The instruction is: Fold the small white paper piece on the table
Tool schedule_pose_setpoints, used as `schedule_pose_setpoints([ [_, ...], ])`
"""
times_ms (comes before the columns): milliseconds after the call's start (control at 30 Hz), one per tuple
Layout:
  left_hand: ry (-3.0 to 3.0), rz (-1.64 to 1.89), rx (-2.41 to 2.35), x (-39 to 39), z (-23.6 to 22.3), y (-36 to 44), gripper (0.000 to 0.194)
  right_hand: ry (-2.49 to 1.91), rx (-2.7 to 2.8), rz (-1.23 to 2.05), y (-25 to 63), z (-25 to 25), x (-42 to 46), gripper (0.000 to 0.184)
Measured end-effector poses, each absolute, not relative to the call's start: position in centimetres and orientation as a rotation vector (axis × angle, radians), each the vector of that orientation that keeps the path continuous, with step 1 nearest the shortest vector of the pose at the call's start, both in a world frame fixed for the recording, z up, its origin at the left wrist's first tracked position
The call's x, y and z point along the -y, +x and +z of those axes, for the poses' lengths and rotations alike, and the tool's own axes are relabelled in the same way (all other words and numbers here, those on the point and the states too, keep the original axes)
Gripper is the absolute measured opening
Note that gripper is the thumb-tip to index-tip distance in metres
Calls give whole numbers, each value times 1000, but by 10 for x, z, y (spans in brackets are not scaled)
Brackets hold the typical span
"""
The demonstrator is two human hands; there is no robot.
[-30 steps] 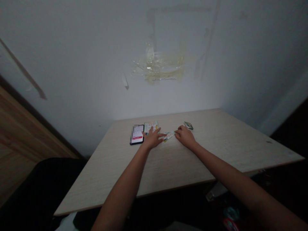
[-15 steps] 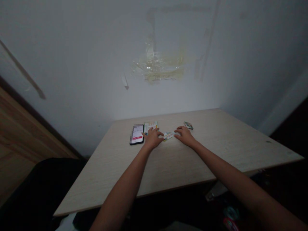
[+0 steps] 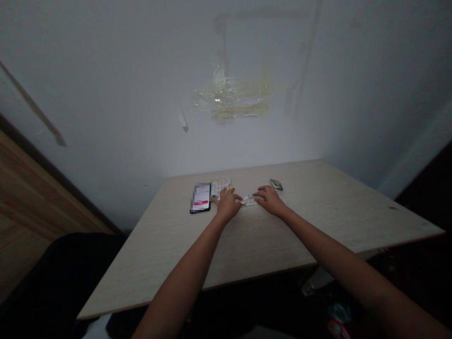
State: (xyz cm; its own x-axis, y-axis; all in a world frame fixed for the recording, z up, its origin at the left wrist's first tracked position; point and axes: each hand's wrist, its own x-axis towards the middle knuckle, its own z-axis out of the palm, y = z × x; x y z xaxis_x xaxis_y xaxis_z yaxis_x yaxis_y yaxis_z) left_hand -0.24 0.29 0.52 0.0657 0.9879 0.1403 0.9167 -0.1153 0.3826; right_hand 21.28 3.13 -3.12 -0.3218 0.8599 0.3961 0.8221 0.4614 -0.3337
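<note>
Both my hands rest on a pale wooden table (image 3: 268, 240) near its far side. My left hand (image 3: 228, 204) lies flat with fingers spread, its tips on a small colourful card (image 3: 248, 201). My right hand (image 3: 270, 199) lies flat too, fingers stretched toward the same card from the right. A second printed card (image 3: 221, 184) sits just beyond my left hand. A black phone (image 3: 201, 197) with a lit screen lies left of that hand.
A small dark packet (image 3: 276, 183) lies beyond my right hand. A white wall with yellowed tape remnants (image 3: 231, 96) stands right behind the table. A dark seat (image 3: 52, 282) is at lower left, and wooden panelling (image 3: 24, 197) at the far left.
The two hands have drawn a little closer together over the small card, which now shows less between them. The phone and the other cards have not moved.
</note>
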Motion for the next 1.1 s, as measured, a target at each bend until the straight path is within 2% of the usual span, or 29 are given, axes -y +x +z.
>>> schedule_pose_setpoints([
  [433, 2158, 571, -1928, 1, 5, 3, 19, -1263, 2153, 212, 217, -38, -40, 21],
  [1100, 2145, 625, -1945, -3, -2, 6, 25, -1194, 2086, 297, 220, -44, -47, 29],
])
